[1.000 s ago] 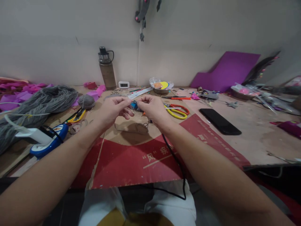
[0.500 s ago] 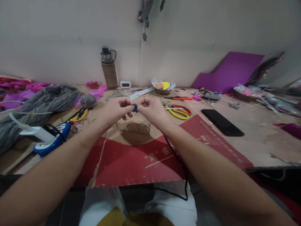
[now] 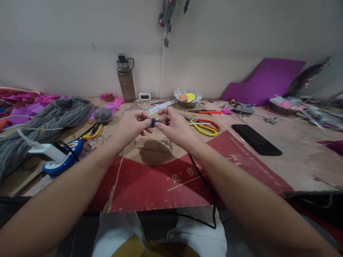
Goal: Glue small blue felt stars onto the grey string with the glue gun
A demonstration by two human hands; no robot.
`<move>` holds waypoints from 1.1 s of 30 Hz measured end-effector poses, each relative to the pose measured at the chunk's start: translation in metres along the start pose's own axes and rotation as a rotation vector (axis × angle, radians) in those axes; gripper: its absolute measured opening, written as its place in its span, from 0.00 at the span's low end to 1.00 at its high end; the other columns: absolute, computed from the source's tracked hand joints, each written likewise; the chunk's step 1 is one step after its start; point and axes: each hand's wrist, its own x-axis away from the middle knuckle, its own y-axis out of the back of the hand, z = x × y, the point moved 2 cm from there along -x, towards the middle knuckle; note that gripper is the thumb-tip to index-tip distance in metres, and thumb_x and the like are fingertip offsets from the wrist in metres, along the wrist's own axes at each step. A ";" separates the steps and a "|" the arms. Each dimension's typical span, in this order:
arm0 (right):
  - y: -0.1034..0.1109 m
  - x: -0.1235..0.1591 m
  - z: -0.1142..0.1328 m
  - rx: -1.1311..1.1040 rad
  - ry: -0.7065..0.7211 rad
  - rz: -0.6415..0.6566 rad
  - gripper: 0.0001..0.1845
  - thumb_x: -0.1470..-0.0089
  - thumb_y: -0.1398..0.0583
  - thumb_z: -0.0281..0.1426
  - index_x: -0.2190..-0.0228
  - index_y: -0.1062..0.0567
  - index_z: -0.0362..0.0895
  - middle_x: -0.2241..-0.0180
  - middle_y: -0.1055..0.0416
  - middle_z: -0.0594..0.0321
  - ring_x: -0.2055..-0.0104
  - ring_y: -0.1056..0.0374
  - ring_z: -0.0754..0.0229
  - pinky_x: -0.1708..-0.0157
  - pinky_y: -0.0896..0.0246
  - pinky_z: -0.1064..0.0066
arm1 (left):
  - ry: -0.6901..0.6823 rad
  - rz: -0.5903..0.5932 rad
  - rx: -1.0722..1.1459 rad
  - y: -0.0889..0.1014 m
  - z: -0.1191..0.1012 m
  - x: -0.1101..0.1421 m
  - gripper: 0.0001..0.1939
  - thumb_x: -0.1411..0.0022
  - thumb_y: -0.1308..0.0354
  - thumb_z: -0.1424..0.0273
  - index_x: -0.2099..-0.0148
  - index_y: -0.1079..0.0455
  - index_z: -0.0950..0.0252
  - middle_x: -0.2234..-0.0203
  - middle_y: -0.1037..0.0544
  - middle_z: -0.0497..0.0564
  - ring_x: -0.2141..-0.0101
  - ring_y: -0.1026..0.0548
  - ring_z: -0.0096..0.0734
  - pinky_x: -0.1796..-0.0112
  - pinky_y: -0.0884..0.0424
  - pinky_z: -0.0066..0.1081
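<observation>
Both hands' fingers (image 3: 146,124) (image 3: 160,126) pinched nearly shut on tiny dark-blue thing (image 3: 153,122); looks light, maybe soft; best held by edges.

Table (image 3: 302,153), cluttered, stained in places. Cardboard (image 3: 139,191), red and brown, at near edge. Thin grey cord (image 3: 167,143), partly looped, on its brown part. Scissors (image 3: 205,129), one handle yellow, one red, right of centre; phone (image 3: 255,139), black, farther right. Left side: yarn (image 3: 59,116), grey, loose; yarn ball (image 3: 103,115) near it; blue power strip (image 3: 64,160); yellow-handled tool (image 3: 93,130). Far side: bottle (image 3: 126,85), upright; clock (image 3: 144,96), white; bowl (image 3: 187,104); purple sheet (image 3: 265,82), propped up. Grey star (image 3: 270,120) beyond phone.
</observation>
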 end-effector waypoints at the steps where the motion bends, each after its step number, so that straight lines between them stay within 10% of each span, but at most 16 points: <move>1: 0.000 0.000 -0.001 -0.014 0.022 -0.013 0.13 0.51 0.39 0.28 0.61 0.34 0.45 0.77 0.39 0.72 0.74 0.40 0.64 0.72 0.46 0.71 | 0.000 -0.010 0.018 0.001 0.000 -0.001 0.03 0.49 0.41 0.72 0.71 0.31 0.66 0.79 0.24 0.49 0.77 0.23 0.29 0.80 0.33 0.23; 10: -0.001 0.006 0.003 0.037 0.158 -0.164 0.04 0.46 0.41 0.29 0.72 0.33 0.45 0.75 0.35 0.67 0.72 0.40 0.65 0.69 0.46 0.69 | -0.089 -0.103 0.070 0.002 0.007 -0.004 0.03 0.50 0.40 0.71 0.72 0.30 0.65 0.83 0.32 0.43 0.83 0.38 0.20 0.81 0.43 0.24; 33: 0.006 -0.002 0.000 0.072 -0.029 -0.103 0.05 0.51 0.40 0.30 0.77 0.28 0.43 0.82 0.40 0.70 0.77 0.46 0.66 0.75 0.54 0.71 | -0.073 0.118 -0.009 0.000 0.006 -0.005 0.07 0.47 0.41 0.67 0.71 0.27 0.66 0.82 0.28 0.47 0.81 0.33 0.23 0.77 0.37 0.25</move>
